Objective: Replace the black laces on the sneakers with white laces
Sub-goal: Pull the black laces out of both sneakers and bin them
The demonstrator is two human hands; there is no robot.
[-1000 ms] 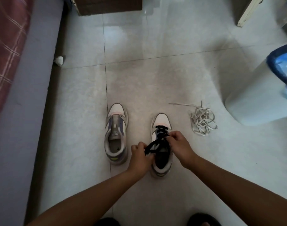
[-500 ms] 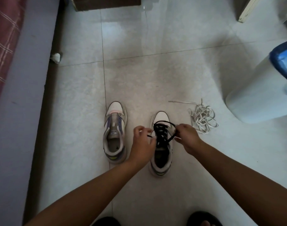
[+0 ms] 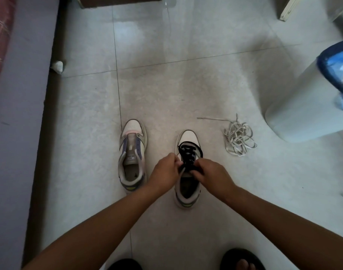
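Black lace (image 3: 189, 153) | left hand (image 3: 164, 173) pinches, seemingly | right hand (image 3: 211, 175) curled, grips lace over sneaker (image 3: 188, 170)

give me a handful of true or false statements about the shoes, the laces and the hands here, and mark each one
1. The black lace is threaded on the right-hand sneaker. True.
2. The left-hand sneaker carries a white lace. False: no lace shows on it.
3. The white laces lie in a loose heap on the floor, right of both shoes. True.
4. The right hand rests on the floor. False: it works at the black lace over the shoe's tongue.
5. The left hand holds the white laces. False: it is at the laced sneaker, apart from that heap.
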